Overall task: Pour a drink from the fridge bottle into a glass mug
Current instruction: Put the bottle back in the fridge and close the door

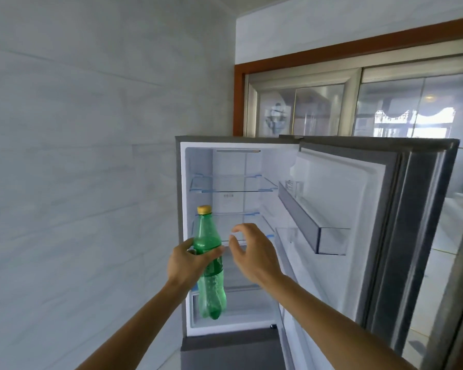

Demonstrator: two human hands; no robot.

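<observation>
A green plastic bottle (208, 236) with a yellow cap stands upright in the air in front of the open fridge (182, 198). My left hand (187, 263) grips it around the middle, over the label. Just to the right of the bottle, not touching it, my right hand (251, 252) hovers with its fingers spread and curled. No glass mug is in view.
The fridge door (385, 222) is swung open to the right, with clear door bins (318, 236). Glass shelves (233, 186) inside hold nothing. A tiled wall (78, 156) runs along the left. Behind the fridge is a brown-framed window (358, 102).
</observation>
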